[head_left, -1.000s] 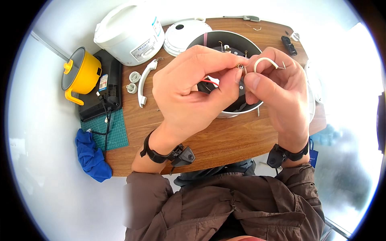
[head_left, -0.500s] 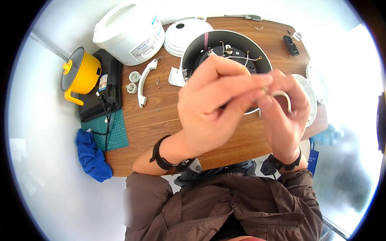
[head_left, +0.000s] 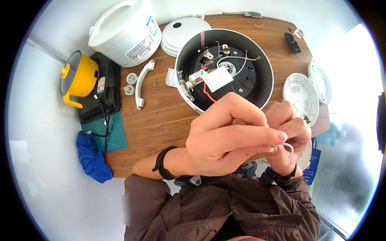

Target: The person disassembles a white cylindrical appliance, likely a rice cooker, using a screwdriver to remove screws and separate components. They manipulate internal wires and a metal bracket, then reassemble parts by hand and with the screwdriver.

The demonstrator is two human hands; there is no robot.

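Note:
In front of my body, my left hand (head_left: pixel 225 138) and my right hand (head_left: pixel 287 134) meet, both closed in pinches. Between their fingertips is one end of a short white wire (head_left: pixel 290 149), which curls out over my right fingers. Its tip is mostly covered by my thumbs. Just beyond my hands stands the open rice cooker body (head_left: pixel 257 86), round and dark inside. Within it are a white plastic block (head_left: pixel 218 78), a red wire (head_left: pixel 208 94) and a white lead with a ring terminal (head_left: pixel 250 59).
At left are a white rice cooker (head_left: pixel 120 36), a yellow pot (head_left: pixel 82 76), a black appliance (head_left: pixel 108 90), a blue cloth (head_left: pixel 91 154) and a white handle (head_left: pixel 141 82) near small screws. White round covers (head_left: pixel 299 94) lie right; a screwdriver (head_left: pixel 247 14) lies at the back.
Both hands have come down toward my body, still pinching the white wire. The inside of the cooker body, covered by my hands before, now shows.

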